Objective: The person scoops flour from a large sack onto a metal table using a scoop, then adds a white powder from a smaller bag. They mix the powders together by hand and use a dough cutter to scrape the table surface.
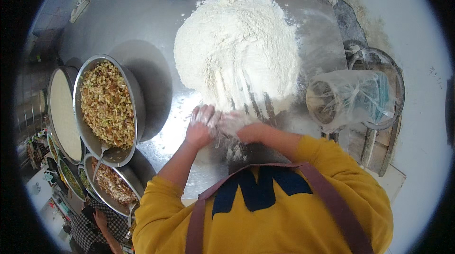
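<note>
A broad mound of white flour (238, 48) is spread on the stainless-steel table (156, 12) in front of me. Finger-wide streaks run through its near edge and bare the metal. My left hand (203, 124) and my right hand (236, 123) meet at that near edge, side by side and touching. Both are coated with flour, and the right one is blurred by motion. Their palms are hidden from above, so whether anything lies between them cannot be made out. Loose flour (234, 152) dusts the table just below the hands.
On the left, a steel bowl of chopped filling (106, 105) holds a spoon. Beside it stand a basin of pale dough or batter (65, 115) and another filling bowl (113, 184). A plastic bag (350, 96) hangs at the right edge. Another person's arm (103, 223) shows lower left.
</note>
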`<act>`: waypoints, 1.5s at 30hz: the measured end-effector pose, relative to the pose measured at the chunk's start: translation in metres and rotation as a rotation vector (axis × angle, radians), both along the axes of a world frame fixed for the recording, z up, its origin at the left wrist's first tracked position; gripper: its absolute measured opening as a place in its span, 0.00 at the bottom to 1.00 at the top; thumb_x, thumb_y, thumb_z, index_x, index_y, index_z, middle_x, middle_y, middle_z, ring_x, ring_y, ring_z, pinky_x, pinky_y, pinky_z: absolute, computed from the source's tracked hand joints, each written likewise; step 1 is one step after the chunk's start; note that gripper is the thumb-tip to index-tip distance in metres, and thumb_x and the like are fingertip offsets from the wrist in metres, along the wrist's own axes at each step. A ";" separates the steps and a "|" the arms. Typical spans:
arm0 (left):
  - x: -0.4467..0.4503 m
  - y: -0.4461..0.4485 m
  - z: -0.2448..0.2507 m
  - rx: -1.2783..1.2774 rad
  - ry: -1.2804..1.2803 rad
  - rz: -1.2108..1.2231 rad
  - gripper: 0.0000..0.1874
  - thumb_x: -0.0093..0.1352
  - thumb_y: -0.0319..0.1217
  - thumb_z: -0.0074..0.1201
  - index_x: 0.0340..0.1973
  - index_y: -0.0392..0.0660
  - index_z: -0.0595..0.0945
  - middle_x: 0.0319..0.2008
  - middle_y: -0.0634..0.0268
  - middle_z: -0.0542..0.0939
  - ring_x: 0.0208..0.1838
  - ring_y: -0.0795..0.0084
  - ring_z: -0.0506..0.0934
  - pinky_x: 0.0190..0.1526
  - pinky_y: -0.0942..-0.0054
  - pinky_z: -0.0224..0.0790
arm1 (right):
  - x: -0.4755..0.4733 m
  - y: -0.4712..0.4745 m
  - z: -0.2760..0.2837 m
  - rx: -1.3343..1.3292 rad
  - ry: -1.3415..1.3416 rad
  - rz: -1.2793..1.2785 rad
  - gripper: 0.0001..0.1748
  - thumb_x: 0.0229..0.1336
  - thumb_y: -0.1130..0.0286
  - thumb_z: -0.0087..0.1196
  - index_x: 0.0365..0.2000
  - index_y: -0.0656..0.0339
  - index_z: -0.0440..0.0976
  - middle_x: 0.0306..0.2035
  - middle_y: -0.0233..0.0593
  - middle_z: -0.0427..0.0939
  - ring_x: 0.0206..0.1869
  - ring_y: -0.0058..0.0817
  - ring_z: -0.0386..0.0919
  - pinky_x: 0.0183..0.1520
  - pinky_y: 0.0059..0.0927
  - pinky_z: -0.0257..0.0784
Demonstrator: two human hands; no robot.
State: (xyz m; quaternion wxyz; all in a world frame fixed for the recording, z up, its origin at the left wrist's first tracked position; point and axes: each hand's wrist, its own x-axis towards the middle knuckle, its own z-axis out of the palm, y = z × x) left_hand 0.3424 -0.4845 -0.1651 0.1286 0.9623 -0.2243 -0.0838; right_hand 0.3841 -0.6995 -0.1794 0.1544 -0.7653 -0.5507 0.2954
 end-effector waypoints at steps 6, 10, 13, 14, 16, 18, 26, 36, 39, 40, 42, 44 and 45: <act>0.092 -0.007 0.004 -0.061 0.021 0.175 0.24 0.57 0.31 0.55 0.50 0.42 0.74 0.46 0.48 0.73 0.49 0.45 0.72 0.54 0.52 0.64 | 0.093 0.032 0.015 0.084 -0.064 -0.279 0.19 0.54 0.71 0.44 0.49 0.56 0.71 0.55 0.44 0.71 0.59 0.36 0.68 0.59 0.43 0.62; 0.126 -0.025 0.032 -0.182 -0.113 0.317 0.18 0.62 0.34 0.52 0.47 0.43 0.77 0.41 0.46 0.78 0.43 0.45 0.75 0.45 0.52 0.69 | 0.148 0.028 0.055 -0.194 0.113 -0.505 0.24 0.56 0.69 0.47 0.54 0.62 0.67 0.47 0.58 0.75 0.44 0.49 0.77 0.50 0.41 0.71; 0.096 -0.065 0.039 -0.240 0.006 0.538 0.16 0.65 0.37 0.50 0.46 0.44 0.79 0.32 0.47 0.80 0.36 0.46 0.77 0.39 0.51 0.70 | 0.109 -0.017 0.067 0.254 0.037 -0.837 0.26 0.57 0.67 0.47 0.57 0.60 0.65 0.54 0.56 0.71 0.55 0.46 0.72 0.59 0.43 0.65; 0.076 -0.081 0.037 -0.198 0.186 0.398 0.19 0.65 0.37 0.50 0.50 0.43 0.78 0.41 0.44 0.79 0.41 0.45 0.77 0.44 0.52 0.70 | 0.080 -0.035 0.065 0.122 -0.064 -0.861 0.27 0.57 0.68 0.46 0.59 0.58 0.65 0.58 0.52 0.67 0.60 0.44 0.67 0.63 0.45 0.58; 0.040 -0.123 0.023 -0.191 0.391 0.201 0.25 0.67 0.32 0.44 0.60 0.45 0.69 0.60 0.44 0.68 0.61 0.48 0.69 0.62 0.57 0.61 | 0.019 -0.074 0.054 0.008 -0.252 -0.793 0.26 0.57 0.70 0.45 0.58 0.55 0.66 0.62 0.47 0.64 0.66 0.42 0.59 0.67 0.46 0.51; 0.016 -0.138 0.010 -0.208 0.193 -0.206 0.22 0.68 0.32 0.42 0.57 0.43 0.73 0.60 0.48 0.69 0.66 0.49 0.64 0.68 0.54 0.49 | -0.012 -0.105 0.034 -0.094 -0.339 -0.729 0.24 0.56 0.70 0.46 0.55 0.55 0.69 0.61 0.45 0.65 0.66 0.41 0.59 0.66 0.46 0.51; 0.100 -0.139 -0.007 -0.141 0.002 -0.078 0.21 0.68 0.42 0.45 0.51 0.44 0.77 0.46 0.53 0.76 0.51 0.53 0.74 0.61 0.51 0.59 | 0.076 -0.095 -0.004 -0.255 0.003 -0.921 0.11 0.53 0.72 0.45 0.34 0.62 0.76 0.43 0.52 0.77 0.49 0.48 0.74 0.52 0.49 0.66; 0.155 -0.088 0.050 -0.298 0.074 0.275 0.21 0.63 0.34 0.51 0.53 0.47 0.76 0.45 0.45 0.78 0.48 0.47 0.75 0.50 0.57 0.69 | 0.175 -0.023 0.088 -0.080 0.017 -0.987 0.16 0.55 0.75 0.46 0.44 0.62 0.73 0.34 0.55 0.79 0.39 0.49 0.79 0.41 0.42 0.76; 0.117 -0.052 0.052 -0.704 0.105 0.628 0.21 0.64 0.32 0.52 0.53 0.41 0.76 0.49 0.49 0.78 0.53 0.55 0.75 0.56 0.65 0.66 | 0.124 -0.004 0.085 -0.141 0.120 -0.925 0.18 0.57 0.73 0.44 0.48 0.61 0.72 0.41 0.52 0.78 0.43 0.42 0.79 0.45 0.41 0.75; 0.107 -0.039 0.047 -0.865 0.086 0.824 0.20 0.65 0.33 0.52 0.52 0.39 0.76 0.50 0.53 0.78 0.54 0.60 0.75 0.56 0.66 0.65 | 0.095 0.006 0.074 -0.117 -0.061 -0.746 0.19 0.58 0.72 0.44 0.50 0.60 0.71 0.46 0.50 0.76 0.48 0.40 0.76 0.52 0.43 0.70; 0.101 -0.015 0.033 -1.220 -0.122 1.199 0.13 0.72 0.30 0.42 0.47 0.38 0.76 0.48 0.58 0.78 0.49 0.65 0.76 0.54 0.67 0.66 | 0.049 0.021 0.046 0.114 -0.208 -0.507 0.23 0.58 0.71 0.43 0.55 0.59 0.68 0.57 0.46 0.70 0.60 0.38 0.68 0.65 0.49 0.58; 0.104 -0.008 0.017 -1.506 -0.053 1.251 0.16 0.73 0.34 0.42 0.52 0.38 0.73 0.50 0.58 0.75 0.53 0.65 0.73 0.58 0.65 0.63 | 0.034 0.021 0.019 0.186 -0.148 -0.418 0.23 0.58 0.69 0.44 0.55 0.55 0.69 0.62 0.42 0.64 0.64 0.37 0.62 0.68 0.47 0.50; 0.111 -0.007 0.011 -1.650 -0.051 1.245 0.18 0.74 0.36 0.42 0.54 0.38 0.71 0.51 0.57 0.74 0.55 0.65 0.71 0.60 0.64 0.61 | 0.034 0.023 0.010 0.259 -0.142 -0.397 0.23 0.58 0.69 0.45 0.55 0.52 0.70 0.65 0.39 0.62 0.67 0.36 0.59 0.70 0.46 0.45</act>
